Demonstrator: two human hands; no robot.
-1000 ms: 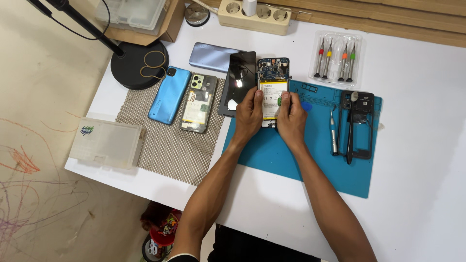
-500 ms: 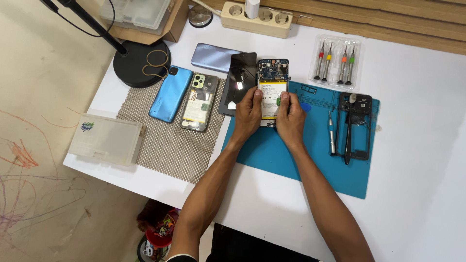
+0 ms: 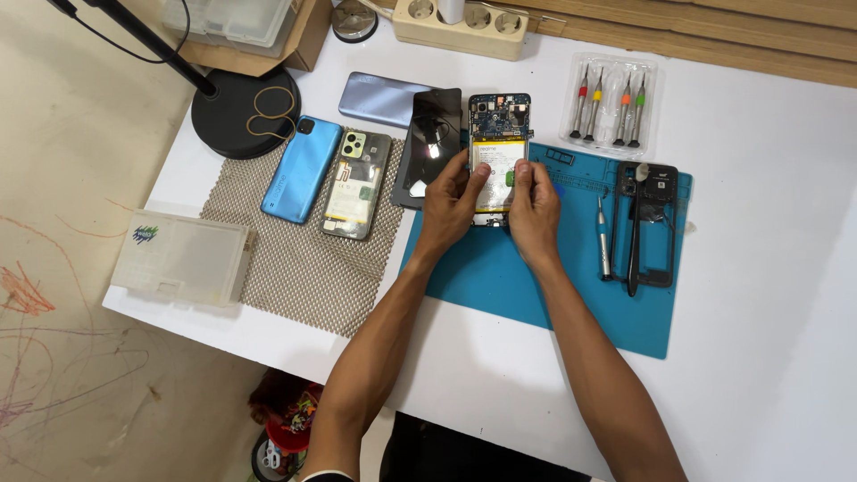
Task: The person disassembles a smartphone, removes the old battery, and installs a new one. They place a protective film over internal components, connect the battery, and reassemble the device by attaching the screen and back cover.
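On the blue work mat (image 3: 500,286), near its upper left corner, lies an opened smartphone (image 3: 498,134) with its back cover off, circuit board showing at the top and a white-labelled battery below. Both hands grip this phone from the sides. The left hand (image 3: 446,196) curls around its left edge, thumb pressed on the battery face. The right hand (image 3: 534,210) closes on the right edge, fingers bent, thumb and forefinger pinching down near the battery's middle. Neither hand holds a tool.

Just left of the phone, half on the mat, rests a black phone screen panel (image 3: 431,147) with a bright glare spot. Farther left, on a beige mesh mat (image 3: 295,268), lie a blue phone (image 3: 302,170) face down and a phone with a clear back (image 3: 357,185), side by side. A grey-blue back cover (image 3: 379,96) sits above them on the white bench (image 3: 759,375).

To the right on the work mat lie a grey screwdriver (image 3: 604,239) and a black phone frame (image 3: 650,223) with a dark tool across it. A clear case of screwdrivers (image 3: 610,105) sits above. A translucent plastic box (image 3: 178,259) stands at the bench's left edge, and a black lamp base (image 3: 243,114) holds a rubber band.
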